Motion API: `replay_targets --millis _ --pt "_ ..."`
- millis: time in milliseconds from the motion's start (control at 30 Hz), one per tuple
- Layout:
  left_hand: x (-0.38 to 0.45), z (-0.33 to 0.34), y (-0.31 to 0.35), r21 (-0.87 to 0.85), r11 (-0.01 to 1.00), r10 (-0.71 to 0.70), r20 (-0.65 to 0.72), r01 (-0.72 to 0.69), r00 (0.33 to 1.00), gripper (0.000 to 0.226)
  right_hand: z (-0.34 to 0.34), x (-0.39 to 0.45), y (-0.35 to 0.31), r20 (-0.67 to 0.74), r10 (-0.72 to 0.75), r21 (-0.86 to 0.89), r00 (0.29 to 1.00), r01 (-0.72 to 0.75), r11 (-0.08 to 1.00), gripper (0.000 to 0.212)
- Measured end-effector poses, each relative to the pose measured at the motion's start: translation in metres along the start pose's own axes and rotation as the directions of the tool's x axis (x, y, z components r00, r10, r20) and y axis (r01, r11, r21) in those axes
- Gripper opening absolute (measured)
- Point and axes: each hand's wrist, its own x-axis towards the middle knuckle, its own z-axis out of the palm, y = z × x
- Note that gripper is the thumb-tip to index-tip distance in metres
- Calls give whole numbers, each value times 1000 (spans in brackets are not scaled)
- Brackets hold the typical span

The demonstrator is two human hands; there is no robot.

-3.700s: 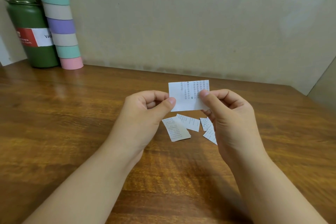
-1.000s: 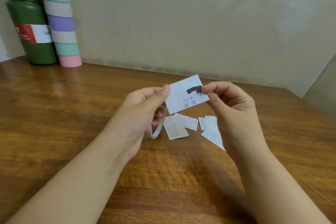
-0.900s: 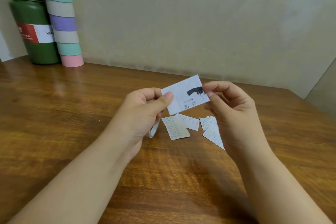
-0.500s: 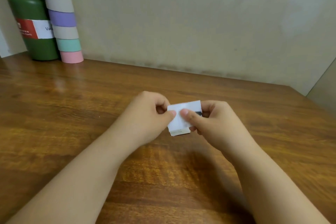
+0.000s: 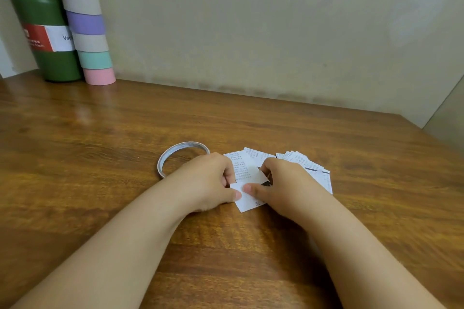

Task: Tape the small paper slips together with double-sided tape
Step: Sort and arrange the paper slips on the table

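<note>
Paper slip [image 5: 247,198], white with a bit of dark print, is down low on the wooden table [image 5: 100,158] right in front of the person, and both hands are on it. Left hand [image 5: 208,183] has its thumb pressed on the slip's near-left part with the fingers curled over its far edge, pinching it. Right hand [image 5: 281,183] mirrors that, thumb flat on the slip just beside the left thumb, fingers curled over the slip's right side, gripping it too. The two thumb tips nearly touch. Whether the slip lies flat on the wood or is lifted a little, I can't tell. Just behind the hands, loose printed slips [image 5: 241,163] lie overlapping on the table, and a fanned bunch of slips [image 5: 313,170] spreads out to the right, partly under the right hand. Left of those, a thin tape roll [image 5: 160,165] lies flat, close to the left hand. Far back left by the wall stand a green bottle [image 5: 47,57] and a stack of pastel rolls [image 5: 88,30], touching side by side.
</note>
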Motion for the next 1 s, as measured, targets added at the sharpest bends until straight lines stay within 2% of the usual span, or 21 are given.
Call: replay_targets --millis 133,300,467,633,767,900,1000 --pt "1 1 -1 0 1000 -4 -8 4 1000 18 0 4 4 -2 -1 17 1000 1 1000 23" --pt "1 0 -1 -1 1000 6 7 -6 1000 21 -3 -2 2 75 -50 -5 996 50 999 40" --pt "2 0 0 6 1000 -9 10 9 1000 19 -5 3 4 39 -39 -2 998 40 999 21" --pt "1 -1 0 2 1000 2 10 -2 1000 20 -6 -2 5 95 -67 2 993 67 998 38" --pt "1 0 0 2 1000 -1 12 1 1000 19 -8 2 7 79 -54 -8 995 55 998 23" --pt "0 -1 1 7 1000 3 19 -3 1000 18 -7 -2 5 94 -58 -4 994 58 998 38" --pt "0 -1 1 -4 1000 -8 22 8 1000 18 -8 -1 5 96 -62 -30 993 66 997 31"
